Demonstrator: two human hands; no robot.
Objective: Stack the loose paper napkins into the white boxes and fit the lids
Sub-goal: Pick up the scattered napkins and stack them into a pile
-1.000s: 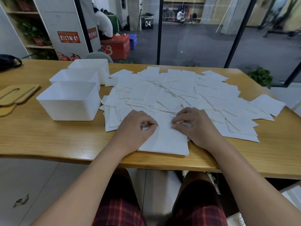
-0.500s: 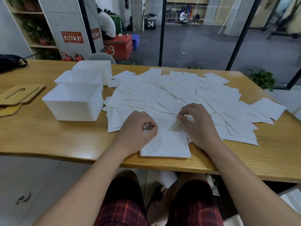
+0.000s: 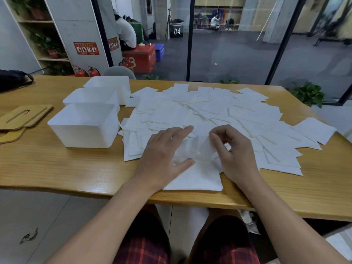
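Many loose white paper napkins [image 3: 219, 111] lie spread over the middle of the wooden table [image 3: 57, 164]. Three open white boxes stand in a row at the left: near box [image 3: 85, 128], middle box [image 3: 91, 96], far box [image 3: 112, 84]. Two wooden lids [image 3: 22, 117] with a slot lie left of them. My left hand [image 3: 162, 155] has straight fingers and a spread thumb against a blurred napkin [image 3: 190, 149] in front of me. My right hand [image 3: 234, 149] has curled fingers and pinches that napkin's right side. A larger napkin [image 3: 198, 178] lies under both hands at the near edge.
A black bag [image 3: 13, 79] rests on the far left of the table. A grey chair back [image 3: 120, 72] stands behind the boxes. Glass walls and a potted plant [image 3: 306, 94] lie beyond the table. My legs in plaid shorts are under the near edge.
My left hand has uncurled from a fist to straight fingers. My right hand has lifted off the pile and curled onto a napkin, which now rises between the hands.
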